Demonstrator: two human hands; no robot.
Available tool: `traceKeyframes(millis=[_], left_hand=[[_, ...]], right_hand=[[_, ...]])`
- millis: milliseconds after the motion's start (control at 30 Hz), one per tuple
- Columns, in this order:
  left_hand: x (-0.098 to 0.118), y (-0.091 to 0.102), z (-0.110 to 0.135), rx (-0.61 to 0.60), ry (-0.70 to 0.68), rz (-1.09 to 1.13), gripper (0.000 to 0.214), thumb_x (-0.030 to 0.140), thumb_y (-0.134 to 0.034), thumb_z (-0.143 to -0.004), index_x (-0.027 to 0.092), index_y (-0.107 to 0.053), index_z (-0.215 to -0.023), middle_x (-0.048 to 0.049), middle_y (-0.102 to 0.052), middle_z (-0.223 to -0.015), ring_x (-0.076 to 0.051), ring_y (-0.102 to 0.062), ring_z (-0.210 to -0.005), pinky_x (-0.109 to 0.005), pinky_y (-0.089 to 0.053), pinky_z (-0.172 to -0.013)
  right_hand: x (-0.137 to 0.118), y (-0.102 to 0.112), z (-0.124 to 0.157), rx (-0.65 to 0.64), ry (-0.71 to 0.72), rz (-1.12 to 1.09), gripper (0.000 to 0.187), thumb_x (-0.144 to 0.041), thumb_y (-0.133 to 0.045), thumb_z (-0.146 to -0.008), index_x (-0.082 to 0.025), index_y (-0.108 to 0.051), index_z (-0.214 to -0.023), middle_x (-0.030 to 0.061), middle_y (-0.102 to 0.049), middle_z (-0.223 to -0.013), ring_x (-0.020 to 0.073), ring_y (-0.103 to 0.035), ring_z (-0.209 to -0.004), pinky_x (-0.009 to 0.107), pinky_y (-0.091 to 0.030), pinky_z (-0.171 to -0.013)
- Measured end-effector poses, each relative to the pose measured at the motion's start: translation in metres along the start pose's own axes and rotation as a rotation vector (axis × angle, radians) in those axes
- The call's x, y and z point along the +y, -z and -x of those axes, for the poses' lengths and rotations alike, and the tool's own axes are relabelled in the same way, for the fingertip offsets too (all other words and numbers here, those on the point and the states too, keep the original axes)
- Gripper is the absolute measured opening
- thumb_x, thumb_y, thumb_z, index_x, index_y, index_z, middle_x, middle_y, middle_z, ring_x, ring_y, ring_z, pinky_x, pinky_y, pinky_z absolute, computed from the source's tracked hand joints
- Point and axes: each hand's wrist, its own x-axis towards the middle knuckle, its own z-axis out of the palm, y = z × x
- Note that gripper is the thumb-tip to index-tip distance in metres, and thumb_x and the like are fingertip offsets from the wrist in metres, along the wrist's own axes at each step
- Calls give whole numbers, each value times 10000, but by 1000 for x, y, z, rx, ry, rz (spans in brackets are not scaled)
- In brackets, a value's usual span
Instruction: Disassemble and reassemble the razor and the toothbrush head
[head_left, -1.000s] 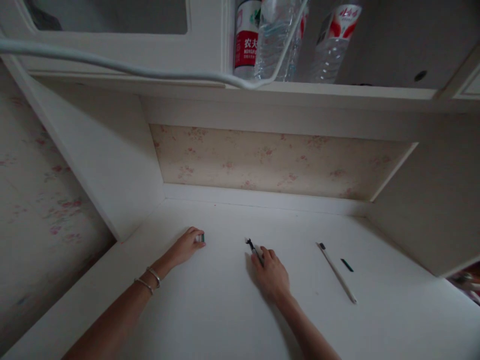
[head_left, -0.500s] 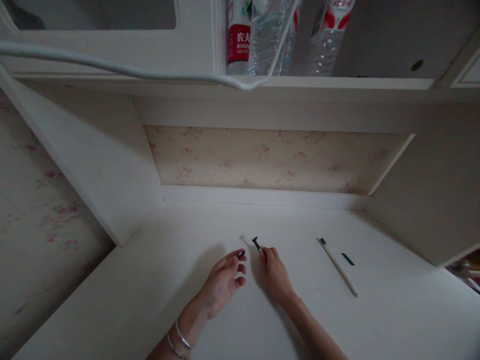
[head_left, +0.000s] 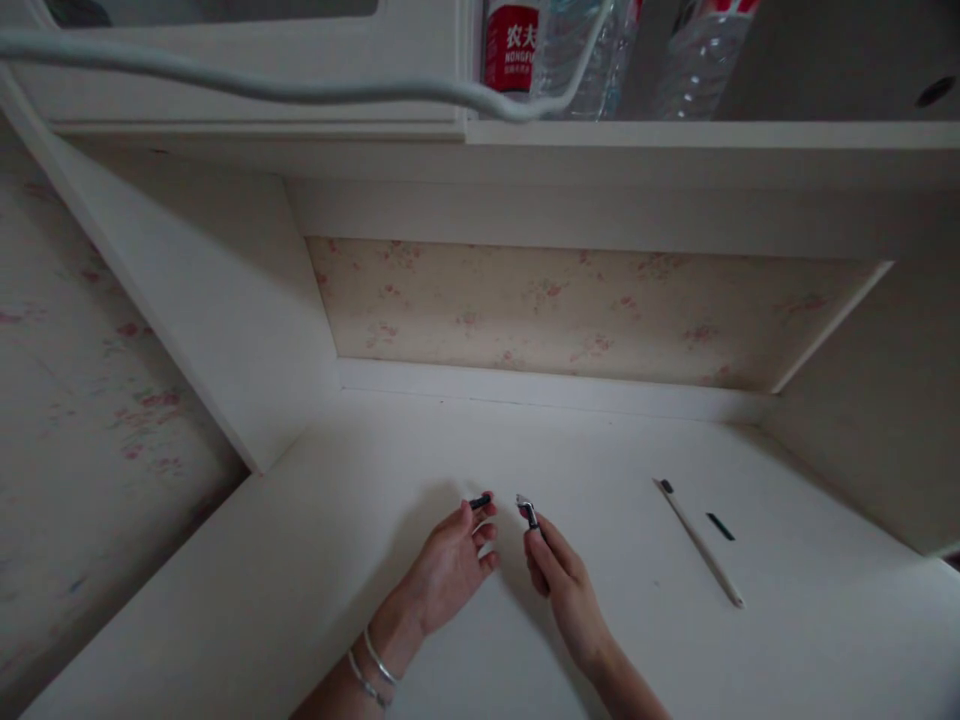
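My left hand (head_left: 457,560), palm turned inward and two silver bangles on its wrist, pinches a short black piece (head_left: 480,501) between thumb and fingertips. Just to the right, my right hand (head_left: 562,575) grips a small black-and-silver tool (head_left: 531,513) by its lower end. Its shiny head points up and towards the left; its exact kind is too small to tell. A narrow gap separates the two held pieces, and both hands are just above the white desktop (head_left: 420,450).
A thin whitish stick (head_left: 701,545) with a dark tip lies on the desk at right, beside a short dark green strip (head_left: 721,526). Overhead, a shelf (head_left: 675,135) holds plastic bottles (head_left: 574,60), and a white cable (head_left: 300,92) crosses in front. Side panels (head_left: 187,290) bound the desk.
My right hand has turned, so the tool's head now shows its silver face. The black piece in my left hand now points sideways. The view has shifted slightly.
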Motion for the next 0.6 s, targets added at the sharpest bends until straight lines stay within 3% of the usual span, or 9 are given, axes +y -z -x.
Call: traceKeyframes(millis=[100, 200, 300, 400, 500, 600], left_hand=[[-1, 4, -2, -18, -12, -14, 217, 296, -579, -861, 202, -650, -1043, -35, -603, -1063, -130, -536, -832, -283, -409, -697], [-4, 7, -3, -26, -23, -38, 232, 303, -602, -845, 198, -658, -1044, -50, -608, -1070, -139, -540, -848, -286, -403, -721], [-6, 7, -2, -56, -28, -76, 262, 327, -619, -828, 183, -666, -1042, -74, -618, -1061, -167, -549, -898, -297, -399, -769], [-8, 4, 0, -107, -16, -96, 283, 348, -613, -829, 173, -668, -1045, -84, -624, -1061, -185, -554, -922, -321, -395, -821], [-10, 2, 2, -116, -12, -105, 259, 343, -601, -838, 174, -680, -1017, -79, -638, -1029, -180, -559, -900, -321, -397, -820], [-12, 2, 1, -107, -1, -97, 232, 332, -596, -842, 179, -690, -988, -68, -660, -914, -167, -565, -826, -306, -401, -788]], right_hand=[[-2, -4, 4, -46, 11, -7, 376, -526, -448, -894, -180, -584, -951, -40, -435, -617, 102, -385, -538, 227, -295, -502], [1, -8, 7, -98, 28, -58, 353, -507, -462, -897, -180, -553, -801, -27, -484, -610, 110, -432, -566, 236, -336, -557], [1, -12, 10, -206, -34, -156, 325, -495, -462, -901, -183, -544, -867, -49, -450, -562, 89, -353, -468, 226, -276, -474], [-2, -17, 13, -215, -63, -186, 342, -508, -462, -897, -180, -535, -830, -61, -393, -554, 76, -263, -448, 219, -196, -430], [-4, -20, 14, -218, -78, -135, 420, -561, -442, -883, -182, -487, -709, -63, -366, -538, 72, -253, -450, 215, -178, -423], [-4, -21, 14, -238, -101, -104, 438, -593, -433, -869, -186, -471, -712, -69, -367, -535, 66, -255, -424, 212, -167, -405]])
